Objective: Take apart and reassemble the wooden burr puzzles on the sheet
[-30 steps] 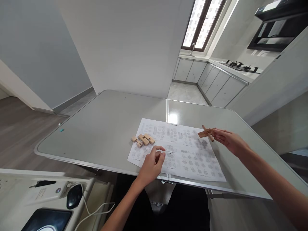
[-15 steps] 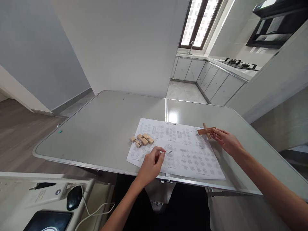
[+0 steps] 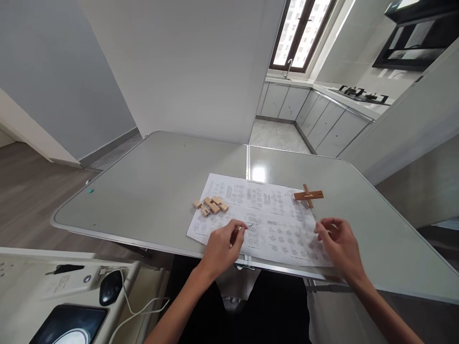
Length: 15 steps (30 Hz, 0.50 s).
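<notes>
My left hand rests on the near edge of a printed sheet, its fingers loosely curled with a small gap to the thumb and nothing visible between them. To its upper left, several pale wooden puzzle pieces with notches lie on the paper. My right hand is over the sheet's right edge, fingers bent and apart, holding nothing that I can see. Beyond it a brown wooden cross-shaped puzzle of interlocked bars lies at the paper's upper right corner, apart from the hand.
The grey folding table has a metal seam down its middle. At lower left, a white side stand carries a black mouse, a cable and a dark pad. A small green bit lies near the table's left edge.
My right hand has let go of the brown wooden cross-shaped puzzle and drawn back toward me. The puzzle stays at the sheet's corner. My left hand has hardly moved.
</notes>
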### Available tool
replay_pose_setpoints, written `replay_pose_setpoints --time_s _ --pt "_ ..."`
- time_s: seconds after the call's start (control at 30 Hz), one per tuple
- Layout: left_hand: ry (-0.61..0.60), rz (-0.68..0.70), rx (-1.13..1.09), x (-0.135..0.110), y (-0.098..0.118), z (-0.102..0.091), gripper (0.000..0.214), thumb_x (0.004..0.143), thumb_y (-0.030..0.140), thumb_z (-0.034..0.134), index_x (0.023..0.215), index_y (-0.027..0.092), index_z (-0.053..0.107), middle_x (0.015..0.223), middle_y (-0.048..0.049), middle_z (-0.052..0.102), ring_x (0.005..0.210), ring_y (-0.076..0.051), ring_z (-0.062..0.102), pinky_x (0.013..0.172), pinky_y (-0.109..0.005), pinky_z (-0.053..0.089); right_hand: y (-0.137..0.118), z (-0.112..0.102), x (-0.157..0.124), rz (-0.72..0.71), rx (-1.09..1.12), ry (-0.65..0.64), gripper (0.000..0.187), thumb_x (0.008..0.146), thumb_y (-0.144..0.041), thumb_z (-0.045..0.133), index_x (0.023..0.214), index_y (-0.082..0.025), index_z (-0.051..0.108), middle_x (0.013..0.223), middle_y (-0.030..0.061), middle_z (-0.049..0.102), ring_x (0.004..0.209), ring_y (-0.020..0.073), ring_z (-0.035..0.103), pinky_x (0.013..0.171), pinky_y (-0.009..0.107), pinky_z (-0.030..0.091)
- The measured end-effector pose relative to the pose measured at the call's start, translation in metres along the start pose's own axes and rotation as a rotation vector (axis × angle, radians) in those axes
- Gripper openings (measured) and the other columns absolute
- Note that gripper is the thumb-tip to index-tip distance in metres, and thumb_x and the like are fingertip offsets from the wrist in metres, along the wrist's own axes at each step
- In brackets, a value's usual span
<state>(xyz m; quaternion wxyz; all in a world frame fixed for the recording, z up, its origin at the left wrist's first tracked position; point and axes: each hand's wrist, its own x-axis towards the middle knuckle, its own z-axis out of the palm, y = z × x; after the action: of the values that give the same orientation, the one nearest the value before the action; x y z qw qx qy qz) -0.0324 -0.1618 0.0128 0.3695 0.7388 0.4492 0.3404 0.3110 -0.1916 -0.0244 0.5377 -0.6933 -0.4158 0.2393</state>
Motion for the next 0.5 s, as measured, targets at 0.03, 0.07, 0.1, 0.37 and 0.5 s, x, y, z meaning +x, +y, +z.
replay_pose_setpoints --time_s 0.03,0.07,0.1,0.37,0.5 --pt "0.060 0.044 0.078 -0.001 -0.001 -0.003 0.023 0.107 0.035 0.044 0.110 0.022 0.064 0.069 0.0039 0.050 0.063 -0.015 0.049 0.066 -0.029 0.043 -0.003 0.000 -0.015 -0.038 -0.055 -0.095 0.036 0.086 -0.053 0.077 0.097 -0.023 0.060 0.091 0.0037 0.068 0.070 0.0162 0.065 0.059 0.025 0.055" --pt "0.143 0.084 0.163 -0.001 -0.003 -0.007 0.020 0.106 0.032 0.046 0.110 0.022 0.064 0.075 0.0018 0.054 0.071 -0.017 0.055 0.073 -0.031 0.046 -0.006 -0.001 -0.027 -0.055 -0.078 -0.195 0.034 0.088 -0.054 0.074 0.096 -0.023 0.062 0.084 0.0027 0.067 0.068 0.0165 0.064 0.061 0.026 0.055" --pt "0.235 0.111 0.249 -0.001 -0.006 -0.013 0.018 0.104 0.030 0.049 0.110 0.022 0.063 0.083 -0.0008 0.057 0.080 -0.019 0.058 0.082 -0.034 0.048 -0.009 -0.001 -0.038 -0.056 -0.060 -0.281 0.033 0.090 -0.054 0.072 0.095 -0.023 0.062 0.077 0.0014 0.066 0.066 0.0167 0.062 0.062 0.027 0.055" --pt "0.397 -0.067 0.576 0.020 -0.048 -0.055 0.076 0.080 0.050 0.081 0.142 0.022 0.045 0.144 -0.0152 0.052 0.136 -0.039 0.046 0.115 -0.059 0.038 -0.010 0.001 -0.050 0.006 0.024 -0.289 0.036 0.090 -0.059 0.071 0.092 -0.024 0.062 0.069 0.0000 0.064 0.059 0.0169 0.057 0.060 0.029 0.053" --pt "0.340 -0.064 0.543 0.037 -0.056 -0.045 0.079 0.082 0.054 0.078 0.145 0.024 0.042 0.147 -0.0151 0.053 0.139 -0.038 0.046 0.117 -0.058 0.036 -0.005 0.002 -0.047 0.020 0.025 -0.308 0.035 0.092 -0.057 0.070 0.094 -0.024 0.061 0.068 -0.0007 0.062 0.062 0.0177 0.059 0.062 0.029 0.053"
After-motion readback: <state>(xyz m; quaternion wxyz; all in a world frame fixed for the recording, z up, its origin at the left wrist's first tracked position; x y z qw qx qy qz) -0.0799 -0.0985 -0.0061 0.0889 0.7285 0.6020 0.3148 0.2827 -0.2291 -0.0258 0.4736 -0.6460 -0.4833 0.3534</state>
